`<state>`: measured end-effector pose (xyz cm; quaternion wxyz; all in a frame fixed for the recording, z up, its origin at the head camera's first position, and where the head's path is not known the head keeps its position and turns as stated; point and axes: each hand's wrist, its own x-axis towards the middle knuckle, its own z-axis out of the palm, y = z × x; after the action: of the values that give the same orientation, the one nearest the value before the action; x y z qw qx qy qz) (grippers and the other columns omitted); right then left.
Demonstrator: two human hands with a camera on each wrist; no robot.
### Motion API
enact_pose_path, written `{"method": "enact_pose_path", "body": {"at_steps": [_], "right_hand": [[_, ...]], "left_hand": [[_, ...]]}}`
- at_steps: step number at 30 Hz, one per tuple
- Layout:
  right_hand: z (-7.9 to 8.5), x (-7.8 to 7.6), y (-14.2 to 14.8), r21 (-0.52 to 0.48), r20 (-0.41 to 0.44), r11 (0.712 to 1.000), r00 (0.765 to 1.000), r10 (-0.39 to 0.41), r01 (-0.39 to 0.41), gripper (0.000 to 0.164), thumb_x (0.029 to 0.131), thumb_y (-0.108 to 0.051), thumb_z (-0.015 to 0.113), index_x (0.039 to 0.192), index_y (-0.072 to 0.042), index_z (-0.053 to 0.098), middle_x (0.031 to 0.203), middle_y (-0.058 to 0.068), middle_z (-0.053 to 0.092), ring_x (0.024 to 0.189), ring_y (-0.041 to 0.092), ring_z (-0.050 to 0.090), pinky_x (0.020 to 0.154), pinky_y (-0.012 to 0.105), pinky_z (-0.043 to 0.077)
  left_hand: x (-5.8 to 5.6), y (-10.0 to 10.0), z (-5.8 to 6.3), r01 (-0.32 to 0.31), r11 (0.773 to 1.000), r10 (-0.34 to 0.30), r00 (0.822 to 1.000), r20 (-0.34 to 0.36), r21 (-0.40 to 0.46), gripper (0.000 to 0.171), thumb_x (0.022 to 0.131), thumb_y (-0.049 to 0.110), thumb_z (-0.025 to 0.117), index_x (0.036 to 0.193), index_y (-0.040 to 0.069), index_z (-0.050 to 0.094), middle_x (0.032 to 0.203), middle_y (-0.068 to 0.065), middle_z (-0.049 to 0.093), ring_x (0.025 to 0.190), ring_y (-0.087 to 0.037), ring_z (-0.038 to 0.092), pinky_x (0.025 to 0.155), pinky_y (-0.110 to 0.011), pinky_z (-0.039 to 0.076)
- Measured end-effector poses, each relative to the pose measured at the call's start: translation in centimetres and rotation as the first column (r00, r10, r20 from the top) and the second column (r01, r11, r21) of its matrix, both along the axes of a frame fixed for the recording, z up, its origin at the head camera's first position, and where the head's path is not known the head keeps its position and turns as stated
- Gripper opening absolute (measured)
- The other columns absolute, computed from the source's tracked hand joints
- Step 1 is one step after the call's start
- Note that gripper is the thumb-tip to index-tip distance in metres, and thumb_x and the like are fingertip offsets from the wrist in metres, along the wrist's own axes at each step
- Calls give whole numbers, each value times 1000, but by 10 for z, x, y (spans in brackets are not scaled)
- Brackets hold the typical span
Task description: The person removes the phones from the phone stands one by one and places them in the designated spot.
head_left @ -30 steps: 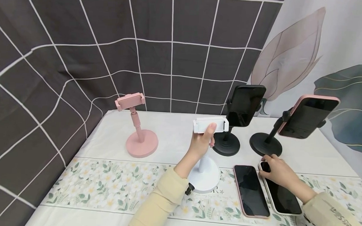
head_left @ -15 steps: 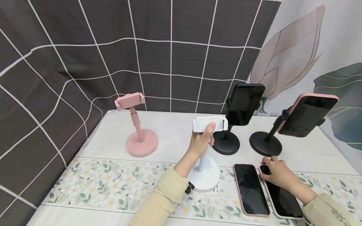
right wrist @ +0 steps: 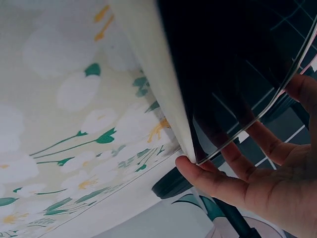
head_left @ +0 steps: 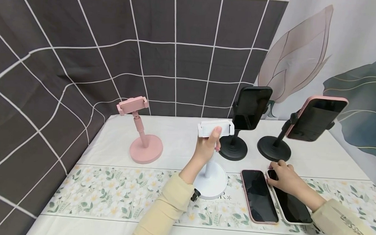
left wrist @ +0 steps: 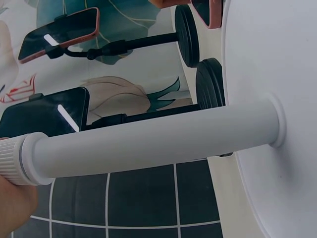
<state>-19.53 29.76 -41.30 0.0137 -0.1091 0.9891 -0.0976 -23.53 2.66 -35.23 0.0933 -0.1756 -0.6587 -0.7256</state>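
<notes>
From where I watch, the left hand (head_left: pixel 205 147) sits just right of the frame's middle, its fingers curled around the neck of the white stand (head_left: pixel 210 184) directly below the clamp, the thumb lying up against the clamp's front. The clamp holds no phone, and the round base rests on the flowered cloth (head_left: pixel 110 194). My left wrist view shows the white pole running from the grip at the left edge to the base at the right.

At lower right, the right hand (head_left: pixel 286 178) has its fingers and thumb bent around the far end of the white-edged phone (head_left: pixel 293 207), little gap left. The right wrist view puts its fingertips along that phone's edge and corner; I can't tell whether that end is raised. The pink-edged phone (head_left: pixel 259 197) lies face up just to the left.

Behind them, right of centre, one black stand (head_left: pixel 233 148) carries a black phone (head_left: pixel 252 107), and another black stand (head_left: pixel 274 148) carries a pink phone (head_left: pixel 316 118). A pink stand (head_left: pixel 145 150) stands alone at centre left.
</notes>
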Motion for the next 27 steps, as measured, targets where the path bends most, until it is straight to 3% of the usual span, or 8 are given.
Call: {"method": "enact_pose_path", "body": {"at_steps": [10,14,16,19,23,27], "right_hand": [[0,-1,3,17,25,1000,1000,-9,9,38,74,-14,74,100,7,56,92,27,51,78,44,50,67,57,45],[2,0,1,2,54,1000,999,-9,9,36,81,-15,67,104,9,52,98,31,50,85,50,50,70,59,45],[4,2,0,-14,32,1000,999,-8,9,36,84,-14,63,107,10,50,102,34,48,90,53,49,72,60,44],[7,5,-5,-35,-41,999,999,-6,4,37,87,-15,61,112,10,48,109,37,46,98,55,47,76,62,42],[15,8,-15,-33,-136,999,990,21,-26,39,87,-12,60,116,10,47,112,36,46,107,56,44,86,65,36],[24,15,-27,-66,-154,996,987,52,-63,38,85,-5,56,118,10,45,116,35,46,113,56,39,93,64,32]], "left_hand": [[1,0,2,14,1000,-14,1000,-18,1,93,70,85,43,78,-7,50,45,7,43,39,-3,42,43,-20,39],[5,-3,7,-2,999,1,1000,-26,-47,88,77,80,42,77,-8,52,47,-5,47,43,-4,46,46,-21,42],[9,-4,9,16,999,-16,1000,-13,-44,80,84,71,43,80,-8,54,53,-10,53,47,-3,50,50,-22,48],[14,-6,12,49,999,-49,998,31,-19,66,92,57,44,82,-7,54,54,-8,53,48,-2,50,52,-20,48],[15,-6,14,64,998,-66,994,85,25,44,97,40,43,71,5,47,43,7,38,40,-3,37,45,-17,34],[6,-10,18,28,998,-35,993,115,63,34,97,30,41,70,10,45,41,9,32,36,-3,31,40,-17,29]]}}
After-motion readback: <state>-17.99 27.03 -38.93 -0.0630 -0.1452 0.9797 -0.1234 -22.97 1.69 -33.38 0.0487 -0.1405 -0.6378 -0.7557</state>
